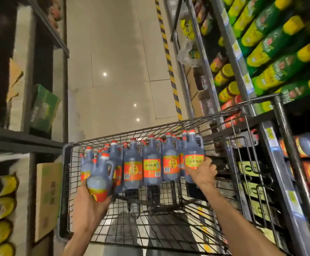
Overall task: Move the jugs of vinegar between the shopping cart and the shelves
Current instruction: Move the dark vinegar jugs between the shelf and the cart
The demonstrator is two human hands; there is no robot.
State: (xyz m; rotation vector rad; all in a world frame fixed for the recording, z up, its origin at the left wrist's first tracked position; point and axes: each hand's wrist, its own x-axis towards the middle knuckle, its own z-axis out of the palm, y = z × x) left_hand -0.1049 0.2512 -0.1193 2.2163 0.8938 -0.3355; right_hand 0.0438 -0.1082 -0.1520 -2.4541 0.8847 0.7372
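A wire shopping cart stands in front of me in the aisle. Several dark vinegar jugs with red caps and orange-yellow labels stand in rows along its far end. My left hand grips one jug from below at the cart's left side, the jug tilted toward me. My right hand holds the lower body of another jug at the right end of the row. More dark jugs lie on the shelf at the right.
Shelves with green and yellow packages and jars line the right side. Dark shelving with cardboard boxes stands at the left. A tiled aisle floor with a yellow-black striped line runs ahead. The cart's folding seat frame stands at the right.
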